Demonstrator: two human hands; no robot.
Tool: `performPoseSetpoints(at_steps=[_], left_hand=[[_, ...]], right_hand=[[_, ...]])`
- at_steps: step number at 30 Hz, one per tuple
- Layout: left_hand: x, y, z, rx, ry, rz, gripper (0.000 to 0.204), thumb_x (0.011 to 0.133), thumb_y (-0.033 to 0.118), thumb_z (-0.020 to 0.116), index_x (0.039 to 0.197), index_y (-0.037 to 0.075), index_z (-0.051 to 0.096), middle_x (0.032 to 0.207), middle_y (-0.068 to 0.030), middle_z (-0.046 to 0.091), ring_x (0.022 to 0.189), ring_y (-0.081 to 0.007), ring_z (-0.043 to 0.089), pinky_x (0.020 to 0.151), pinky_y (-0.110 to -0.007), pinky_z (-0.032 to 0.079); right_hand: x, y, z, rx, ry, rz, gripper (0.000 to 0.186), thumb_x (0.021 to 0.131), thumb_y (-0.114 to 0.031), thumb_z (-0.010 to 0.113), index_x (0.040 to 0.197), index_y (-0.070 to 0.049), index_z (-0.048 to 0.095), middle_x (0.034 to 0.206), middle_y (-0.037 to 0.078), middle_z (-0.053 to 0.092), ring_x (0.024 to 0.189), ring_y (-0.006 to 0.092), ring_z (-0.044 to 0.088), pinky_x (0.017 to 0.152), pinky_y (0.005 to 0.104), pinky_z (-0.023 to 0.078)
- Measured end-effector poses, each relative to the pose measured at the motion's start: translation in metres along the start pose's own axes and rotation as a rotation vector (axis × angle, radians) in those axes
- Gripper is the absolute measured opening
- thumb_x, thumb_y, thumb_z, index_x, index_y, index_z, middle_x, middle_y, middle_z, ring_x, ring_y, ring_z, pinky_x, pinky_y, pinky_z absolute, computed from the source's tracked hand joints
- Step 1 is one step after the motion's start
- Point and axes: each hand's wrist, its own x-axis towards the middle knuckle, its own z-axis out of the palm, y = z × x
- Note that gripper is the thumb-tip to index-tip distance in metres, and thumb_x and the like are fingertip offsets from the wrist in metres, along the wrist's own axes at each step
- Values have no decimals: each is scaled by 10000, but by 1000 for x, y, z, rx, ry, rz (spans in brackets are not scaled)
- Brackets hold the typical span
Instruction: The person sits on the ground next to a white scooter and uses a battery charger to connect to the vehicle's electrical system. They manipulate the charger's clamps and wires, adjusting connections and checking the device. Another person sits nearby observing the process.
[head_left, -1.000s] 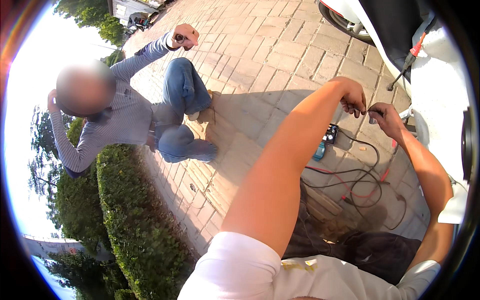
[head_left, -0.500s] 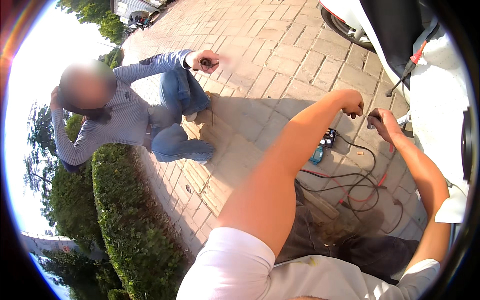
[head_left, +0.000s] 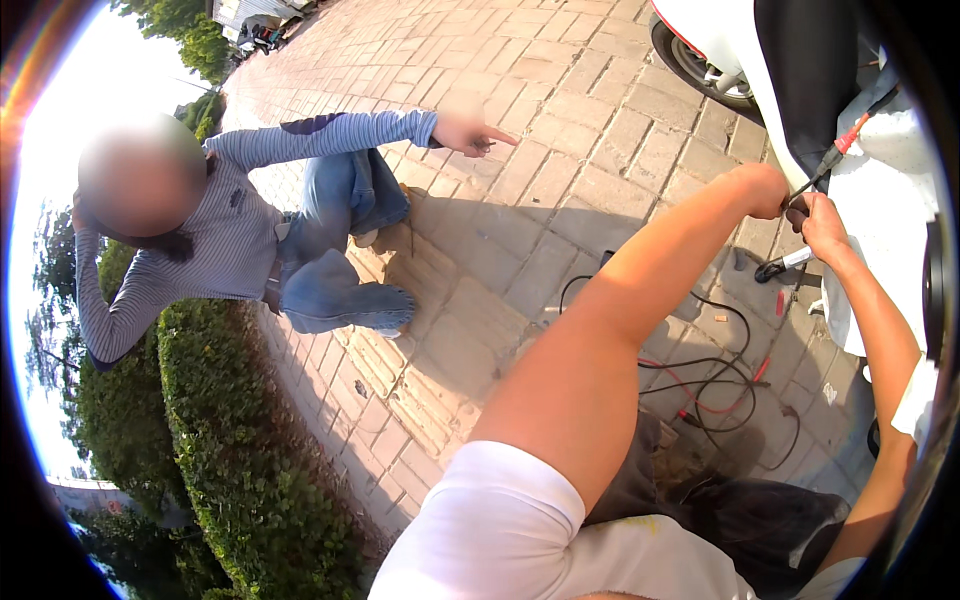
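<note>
Beside the white scooter body (head_left: pixel 885 215), my two hands meet at the lower end of a black cable (head_left: pixel 818 178). That cable hangs from a red and black connector (head_left: pixel 843 146). My left hand (head_left: pixel 762 190) is closed, its back toward me; its fingertips are hidden, so what it pinches cannot be made out. With darkened fingertips, my right hand (head_left: pixel 822 226) pinches the cable's end. Just below the right hand, a tool with a black head and pale handle (head_left: pixel 784 264) lies on the paving.
Tangled black and red leads (head_left: pixel 735 375) lie on the brick paving (head_left: pixel 570 130) below my left forearm. Another person (head_left: pixel 225 235) crouches at the left, one arm stretched toward the scooter. A hedge (head_left: pixel 235 420) runs behind them. The scooter's wheel (head_left: pixel 700 70) stands at the far right.
Both my hands have moved up and right to the hanging cable. My left forearm now covers the meter box. The other person's arm has extended, with a finger pointing.
</note>
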Motion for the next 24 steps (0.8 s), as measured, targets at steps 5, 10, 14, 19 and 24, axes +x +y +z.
performPoseSetpoints(at_steps=[5, 10, 14, 19, 24], left_hand=[[3, 0, 14, 74, -93, 2, 221, 754, 119, 583, 933, 124, 712, 888, -121, 687, 834, -310, 651, 730, -408, 511], [-15, -6, 30, 96, -218, -32, 250, 733, 66, 591, 945, 125, 708, 889, -127, 685, 843, -309, 651, 715, -404, 515], [-37, -12, 29, 76, -231, -138, 212, 741, 50, 593, 908, 85, 718, 922, -140, 686, 875, -301, 659, 728, -393, 528], [-65, -9, 21, 15, -225, -366, 234, 790, 56, 590, 998, 87, 694, 1006, -142, 675, 934, -309, 653, 756, -388, 532], [-77, -2, 15, 44, -216, -287, 226, 800, 83, 583, 996, 109, 693, 1033, -130, 668, 996, -304, 634, 806, -397, 530]], right_hand=[[-6, -2, 21, 259, -42, 82, 123, 859, -98, 594, 882, 14, 639, 684, 46, 622, 514, 115, 525, 491, 263, 423], [-12, 5, 40, 417, -189, 107, 125, 900, -95, 558, 943, 11, 608, 709, 57, 634, 510, 121, 537, 489, 274, 429], [-5, -4, 50, 360, -226, 87, 119, 908, -89, 545, 925, 13, 603, 707, 65, 639, 509, 135, 559, 492, 282, 438], [7, -14, 67, 413, -365, 55, 139, 897, -89, 547, 945, 20, 619, 710, 75, 644, 518, 137, 586, 468, 271, 450], [4, -10, 73, 441, -426, 9, 196, 881, -68, 497, 973, 53, 621, 724, 124, 657, 479, 174, 595, 425, 287, 460]])
